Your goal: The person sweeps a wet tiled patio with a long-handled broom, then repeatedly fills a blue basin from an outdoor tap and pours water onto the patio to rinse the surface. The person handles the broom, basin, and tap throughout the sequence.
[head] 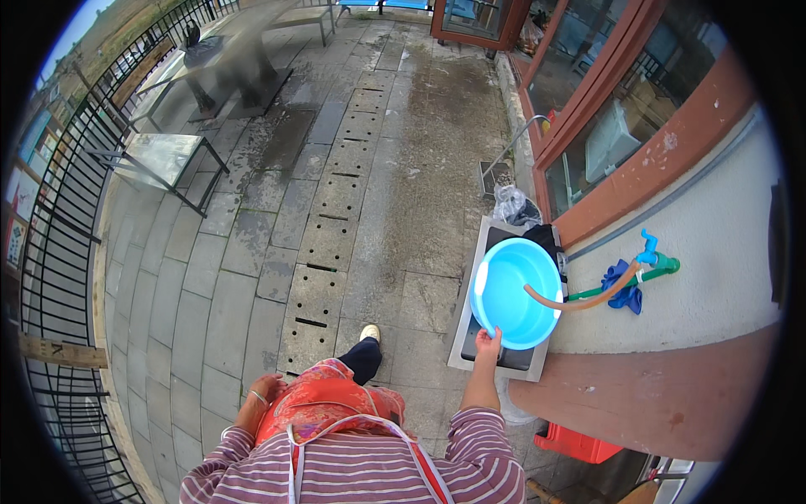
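Observation:
At the near rim of a light blue plastic basin (511, 315), my right hand (488, 341) has its fingers and thumb gripping the edge. The basin is over a sink (464, 327) with a pale rim and dark bowls, set against the wall. A brownish hose (589, 305) runs from a blue tap (648, 251), and its free end hangs over the basin. Whether there is water inside is hard to tell. My left hand (268, 385) is low at my side against the red patterned apron (324, 394); its fingers are only partly visible.
Blue gloves or cloth (622, 286) hang on the green pipe (661, 268). Clear plastic bags (513, 205) lie behind the sink, near a long-handled metal dustpan (496, 176). A red plastic container (576, 443) stands lower right. To the left are a metal bench (165, 154) and black railing (69, 195).

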Demonstrator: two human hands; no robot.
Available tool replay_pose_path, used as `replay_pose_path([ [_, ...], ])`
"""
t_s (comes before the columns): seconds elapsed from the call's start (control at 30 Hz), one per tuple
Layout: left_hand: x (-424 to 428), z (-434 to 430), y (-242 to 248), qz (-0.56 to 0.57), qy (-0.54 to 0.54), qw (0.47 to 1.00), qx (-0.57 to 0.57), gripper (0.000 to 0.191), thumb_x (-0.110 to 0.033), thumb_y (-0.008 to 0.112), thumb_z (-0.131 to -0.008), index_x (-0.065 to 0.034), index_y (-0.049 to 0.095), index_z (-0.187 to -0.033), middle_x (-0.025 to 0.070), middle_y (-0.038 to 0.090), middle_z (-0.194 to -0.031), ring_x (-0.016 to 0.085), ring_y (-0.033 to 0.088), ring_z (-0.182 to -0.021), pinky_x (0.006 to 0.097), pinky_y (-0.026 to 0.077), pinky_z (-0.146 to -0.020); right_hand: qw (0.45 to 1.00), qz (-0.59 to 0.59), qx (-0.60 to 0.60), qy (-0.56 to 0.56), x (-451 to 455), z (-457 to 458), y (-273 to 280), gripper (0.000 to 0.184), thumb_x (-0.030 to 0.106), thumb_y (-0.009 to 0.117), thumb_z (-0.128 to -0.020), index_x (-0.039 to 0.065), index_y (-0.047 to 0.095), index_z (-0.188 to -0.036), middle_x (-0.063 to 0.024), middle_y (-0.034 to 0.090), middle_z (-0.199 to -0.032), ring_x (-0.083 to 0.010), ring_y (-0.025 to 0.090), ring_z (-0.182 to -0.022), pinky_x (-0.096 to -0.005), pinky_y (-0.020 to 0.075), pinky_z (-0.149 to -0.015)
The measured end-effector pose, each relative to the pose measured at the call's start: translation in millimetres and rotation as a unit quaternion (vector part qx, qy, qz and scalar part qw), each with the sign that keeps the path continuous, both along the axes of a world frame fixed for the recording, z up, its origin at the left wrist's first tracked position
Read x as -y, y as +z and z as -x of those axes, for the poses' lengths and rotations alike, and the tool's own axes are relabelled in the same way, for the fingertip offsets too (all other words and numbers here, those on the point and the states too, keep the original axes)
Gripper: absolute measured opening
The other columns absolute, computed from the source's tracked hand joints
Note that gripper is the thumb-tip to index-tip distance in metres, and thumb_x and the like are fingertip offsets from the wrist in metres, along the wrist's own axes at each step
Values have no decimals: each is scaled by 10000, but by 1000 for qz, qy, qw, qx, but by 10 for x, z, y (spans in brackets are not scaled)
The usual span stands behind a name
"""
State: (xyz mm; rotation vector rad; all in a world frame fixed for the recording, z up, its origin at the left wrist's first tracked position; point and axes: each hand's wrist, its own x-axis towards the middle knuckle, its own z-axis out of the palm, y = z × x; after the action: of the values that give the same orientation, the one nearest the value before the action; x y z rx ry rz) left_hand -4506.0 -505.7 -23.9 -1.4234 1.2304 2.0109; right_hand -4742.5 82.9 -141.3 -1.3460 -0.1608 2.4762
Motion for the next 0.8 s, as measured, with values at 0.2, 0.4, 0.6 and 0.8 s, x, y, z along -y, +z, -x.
replay_pose_path([
  [0.2,30,1152,645,52,-59,996,-45,176,-132,513,-806,-26,555,-940,116,613,-771,214,610,-663,319,515,-640,999,-8,-33,-4,-183,830,-247,204,186,620,-734,35,548,-851,-68,591,-780,-185,532,-638,-271,458,-519],
  [0.4,80,1430,552,44,-40,998,12,161,-135,538,-800,-27,572,-913,118,618,-755,208,613,-658,313,516,-609,999,-14,-18,-32,-271,1167,-351,224,174,641,-724,42,548,-879,-69,587,-812,-179,529,-664,-261,449,-530],
  [0.6,1,1374,285,32,-41,998,23,140,-129,573,-777,-27,592,-871,106,600,-715,201,592,-619,300,503,-565,993,-94,58,-38,-288,1184,-320,286,194,638,-740,55,546,-972,-83,569,-919,-198,535,-775,-293,489,-562],
  [0.8,-10,1464,285,28,-55,998,28,139,-129,524,-811,-34,558,-908,116,612,-749,199,608,-647,309,514,-583,994,-92,43,-30,-257,1141,-188,408,250,653,-751,36,511,-1068,-124,521,-1034,-241,496,-925,-334,515,-686],
])
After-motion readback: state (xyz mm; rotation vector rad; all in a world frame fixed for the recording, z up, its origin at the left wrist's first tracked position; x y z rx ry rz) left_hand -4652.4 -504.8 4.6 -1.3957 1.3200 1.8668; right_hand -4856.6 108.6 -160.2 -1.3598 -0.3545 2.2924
